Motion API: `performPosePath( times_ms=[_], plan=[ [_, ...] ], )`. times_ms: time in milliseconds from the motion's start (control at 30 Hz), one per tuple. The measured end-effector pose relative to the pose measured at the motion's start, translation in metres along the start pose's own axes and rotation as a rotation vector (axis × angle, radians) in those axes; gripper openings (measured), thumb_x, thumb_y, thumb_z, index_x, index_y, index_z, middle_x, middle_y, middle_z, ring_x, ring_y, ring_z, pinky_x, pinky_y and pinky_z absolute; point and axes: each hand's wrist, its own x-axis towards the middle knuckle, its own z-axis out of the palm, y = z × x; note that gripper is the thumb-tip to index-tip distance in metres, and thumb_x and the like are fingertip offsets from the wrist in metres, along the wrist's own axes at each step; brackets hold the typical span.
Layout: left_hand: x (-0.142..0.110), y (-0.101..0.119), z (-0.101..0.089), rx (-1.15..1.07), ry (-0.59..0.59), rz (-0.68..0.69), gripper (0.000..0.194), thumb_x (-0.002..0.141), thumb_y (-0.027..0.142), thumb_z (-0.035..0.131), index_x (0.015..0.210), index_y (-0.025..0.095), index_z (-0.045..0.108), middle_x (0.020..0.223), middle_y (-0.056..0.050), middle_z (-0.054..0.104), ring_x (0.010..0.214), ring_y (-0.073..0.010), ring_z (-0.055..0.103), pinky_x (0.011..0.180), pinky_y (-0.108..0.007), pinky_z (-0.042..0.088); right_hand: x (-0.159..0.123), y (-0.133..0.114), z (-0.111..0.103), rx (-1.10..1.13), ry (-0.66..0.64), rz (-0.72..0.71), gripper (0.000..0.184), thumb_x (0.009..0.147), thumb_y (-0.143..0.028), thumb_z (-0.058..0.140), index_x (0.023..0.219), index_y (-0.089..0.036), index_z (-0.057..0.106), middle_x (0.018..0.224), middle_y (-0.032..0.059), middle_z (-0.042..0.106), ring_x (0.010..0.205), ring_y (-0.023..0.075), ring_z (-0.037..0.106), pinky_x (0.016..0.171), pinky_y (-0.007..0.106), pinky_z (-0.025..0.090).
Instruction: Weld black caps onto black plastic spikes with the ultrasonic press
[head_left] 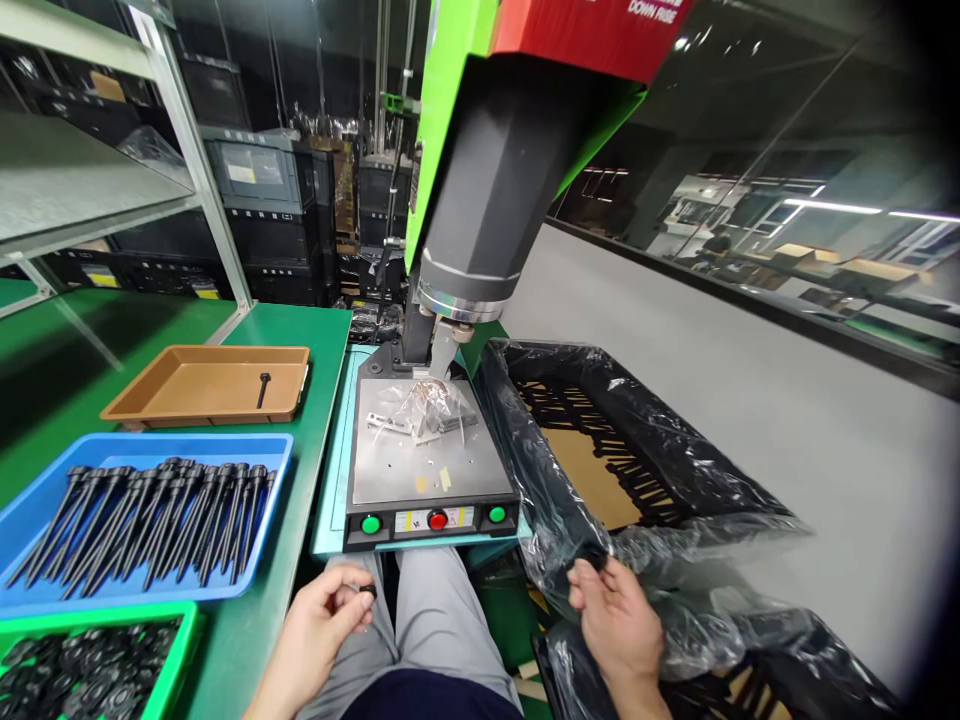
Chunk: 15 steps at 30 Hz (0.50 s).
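Note:
Above my lap, my left hand (322,625) is closed, pinching a small black part (368,591) between thumb and finger. My right hand (616,625) is closed too, at the near corner of the bag-lined box (536,455). A dark piece (591,556) shows at its fingertips; against the black plastic I cannot make out its kind. Between and beyond the hands stands a press-like machine (480,190), its metal base plate (394,475) bearing a fixture wrapped in clear film (435,405).
To the left are a blue tray (277,470) of long black stemmed parts, a green bin (191,625) of round black parts, and a brown tray (187,385) with one stemmed part (262,390). Green and red buttons (437,520) line the machine's front. Another lined box (795,640) lies lower right.

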Motion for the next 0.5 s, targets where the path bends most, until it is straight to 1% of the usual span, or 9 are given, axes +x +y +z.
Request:
performPosePath(
  times_ms=[100,200,267,333,400,433,500],
  plan=[
    [-0.001,0.0,0.007,-0.037,-0.032,-0.021,0.034,0.069,0.046,0.075,0.088,0.018,0.07,0.061,-0.001,0.061,0.065,-0.0189,0.063,0.066,-0.03,0.052,-0.016,0.002,0.029,0.109,-0.228,0.071,0.049,0.078,-0.061,0.063,0.095,-0.015,0.059,0.06,0.0019,0.062,0.042,0.012,0.051,0.039,0.023,0.043],
    [0.0,-0.005,0.014,-0.115,-0.044,-0.031,0.033,0.068,0.045,0.077,0.087,0.018,0.071,0.061,-0.001,0.062,0.064,-0.0192,0.063,0.068,-0.033,0.053,-0.036,-0.003,0.054,0.119,-0.487,0.062,0.04,0.084,-0.054,0.058,0.097,-0.016,0.06,0.062,0.0011,0.059,0.043,0.0111,0.048,0.04,0.022,0.039],
    [0.002,-0.007,0.017,-0.186,-0.026,-0.045,0.034,0.066,0.044,0.078,0.085,0.017,0.071,0.071,-0.004,0.067,0.071,-0.021,0.066,0.074,-0.036,0.055,-0.049,-0.012,0.068,0.086,-0.673,-0.002,0.031,0.087,-0.046,0.058,0.095,-0.017,0.062,0.063,-0.0001,0.056,0.048,0.0115,0.048,0.044,0.022,0.038],
    [0.003,-0.007,0.02,-0.25,0.004,-0.057,0.033,0.064,0.043,0.08,0.082,0.017,0.071,0.091,-0.008,0.07,0.08,-0.0232,0.068,0.082,-0.039,0.054,-0.061,-0.023,0.079,0.053,-0.83,-0.082,0.022,0.087,-0.038,0.057,0.091,-0.018,0.064,0.064,-0.0011,0.053,0.054,0.0121,0.048,0.05,0.023,0.038],
    [0.005,-0.005,0.023,-0.279,0.036,-0.048,0.031,0.064,0.042,0.081,0.079,0.017,0.071,0.105,-0.01,0.069,0.087,-0.0246,0.068,0.087,-0.041,0.053,-0.071,-0.034,0.087,0.032,-0.934,-0.133,0.016,0.087,-0.032,0.057,0.086,-0.018,0.064,0.066,-0.0017,0.051,0.059,0.0122,0.046,0.055,0.024,0.037],
    [0.005,-0.004,0.024,-0.272,0.057,-0.031,0.03,0.064,0.041,0.081,0.079,0.017,0.071,0.107,-0.011,0.069,0.09,-0.0251,0.067,0.089,-0.04,0.052,-0.075,-0.039,0.091,0.029,-0.968,-0.142,0.014,0.087,-0.03,0.057,0.084,-0.019,0.064,0.066,-0.002,0.05,0.06,0.0122,0.045,0.056,0.024,0.036],
    [0.006,-0.002,0.028,-0.239,0.096,0.012,0.028,0.064,0.039,0.081,0.078,0.017,0.071,0.105,-0.011,0.07,0.097,-0.0263,0.065,0.092,-0.039,0.049,-0.081,-0.046,0.098,0.034,-1.015,-0.141,0.013,0.087,-0.028,0.056,0.08,-0.018,0.063,0.066,-0.0025,0.049,0.061,0.0119,0.044,0.057,0.024,0.035]
  ],
)
